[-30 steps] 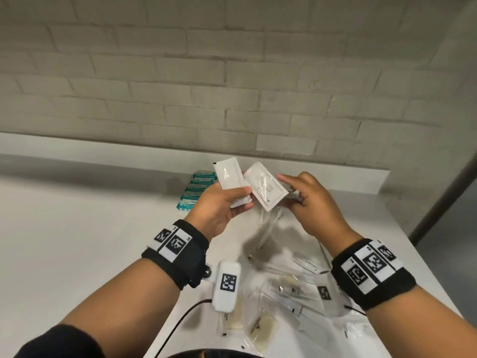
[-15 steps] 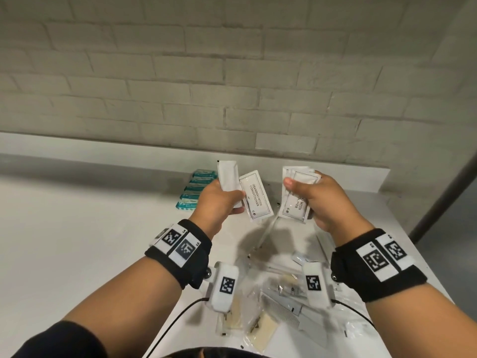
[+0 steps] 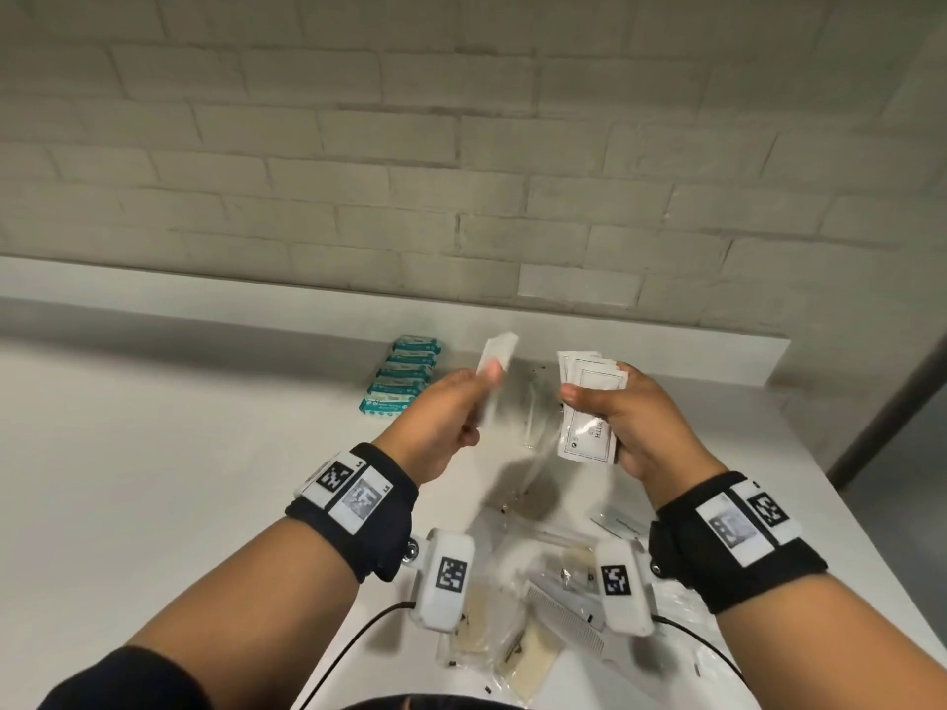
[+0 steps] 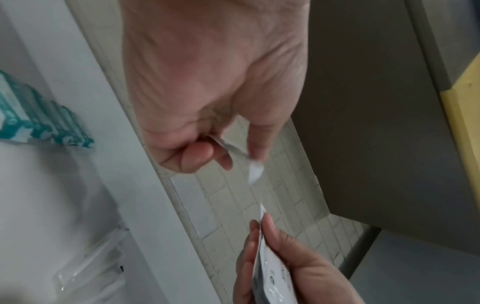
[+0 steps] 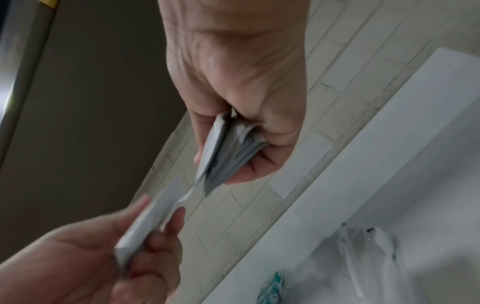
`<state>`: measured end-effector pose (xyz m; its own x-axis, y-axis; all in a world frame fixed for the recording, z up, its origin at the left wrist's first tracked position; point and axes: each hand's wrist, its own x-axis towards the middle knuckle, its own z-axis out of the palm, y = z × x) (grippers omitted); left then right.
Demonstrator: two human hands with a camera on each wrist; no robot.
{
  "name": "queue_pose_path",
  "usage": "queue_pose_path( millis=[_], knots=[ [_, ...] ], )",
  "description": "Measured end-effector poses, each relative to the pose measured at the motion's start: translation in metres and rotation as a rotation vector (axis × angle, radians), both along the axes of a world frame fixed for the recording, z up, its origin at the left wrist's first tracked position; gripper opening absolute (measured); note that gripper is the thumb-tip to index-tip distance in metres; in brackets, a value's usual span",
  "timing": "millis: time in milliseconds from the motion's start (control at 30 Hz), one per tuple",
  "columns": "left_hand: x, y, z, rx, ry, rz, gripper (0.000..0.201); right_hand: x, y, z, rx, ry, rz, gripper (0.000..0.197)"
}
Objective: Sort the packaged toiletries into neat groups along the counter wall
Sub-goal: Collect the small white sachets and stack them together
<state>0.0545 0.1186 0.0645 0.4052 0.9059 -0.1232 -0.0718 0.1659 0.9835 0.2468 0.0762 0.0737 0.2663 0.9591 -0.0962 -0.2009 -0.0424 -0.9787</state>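
Sachets (image 3: 589, 412) fanned in the pinching right hand (image 3: 635, 422), one sachet (image 3: 496, 353) pinched upright in the left hand (image 3: 440, 422).

Your head view is evenly but dimly lit; soft shadows fall on the counter (image 3: 153, 453) beneath both hands. The wall (image 3: 461, 146) bends at the frame edges from wide-angle distortion. Your left hand (image 3: 440, 417) and its sachet (image 3: 494, 358) are motion-blurred. Both wrist views are soft and smeared, with a bright glare strip at the right wrist view's left edge.
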Motion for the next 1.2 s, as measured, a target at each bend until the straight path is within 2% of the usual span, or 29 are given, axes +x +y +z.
queue_pose_path(
  millis=[67, 167, 400, 500, 633, 733, 800, 833, 933, 1033, 1100, 1200],
  knots=[
    [0.002, -0.001, -0.004, 0.062, 0.046, -0.038, 0.003, 0.005, 0.000, -0.003, -0.001, 0.028, -0.009, 0.041],
    [0.006, -0.001, -0.010, 0.069, 0.048, -0.010, 0.011, 0.007, 0.000, -0.007, 0.005, 0.049, -0.012, 0.040],
    [0.007, 0.002, -0.014, 0.067, 0.075, 0.026, 0.002, 0.013, -0.002, -0.009, -0.012, 0.071, 0.017, 0.032],
    [0.010, 0.001, -0.012, 0.026, -0.028, 0.028, 0.004, 0.012, -0.002, 0.003, 0.005, 0.085, 0.002, 0.025],
    [0.026, -0.011, -0.007, 0.045, -0.116, -0.025, 0.004, -0.011, -0.002, 0.019, 0.072, 0.075, 0.117, 0.018],
    [0.036, -0.019, -0.004, 0.057, -0.149, -0.036, 0.018, -0.030, 0.000, 0.024, 0.060, -0.202, 0.041, 0.018],
    [0.036, -0.017, -0.005, 0.105, -0.105, -0.003, 0.026, -0.033, 0.001, 0.027, 0.052, -0.408, -0.028, 0.025],
    [0.034, -0.016, -0.006, 0.152, -0.062, 0.008, 0.024, -0.033, 0.001, 0.027, 0.049, -0.457, -0.046, 0.027],
    [0.032, -0.014, -0.008, 0.187, -0.051, -0.049, 0.022, -0.038, 0.000, 0.028, -0.021, -0.418, 0.018, 0.027],
    [0.029, -0.014, -0.008, 0.166, -0.128, -0.059, 0.021, -0.036, -0.002, 0.027, -0.081, -0.310, 0.218, 0.025],
    [0.027, -0.012, -0.010, 0.095, -0.180, -0.031, 0.033, -0.030, -0.004, 0.029, -0.087, -0.256, 0.331, 0.033],
    [0.024, -0.013, -0.012, -0.034, -0.294, -0.051, 0.050, -0.025, -0.005, 0.029, -0.077, -0.178, 0.355, 0.039]
  ],
)
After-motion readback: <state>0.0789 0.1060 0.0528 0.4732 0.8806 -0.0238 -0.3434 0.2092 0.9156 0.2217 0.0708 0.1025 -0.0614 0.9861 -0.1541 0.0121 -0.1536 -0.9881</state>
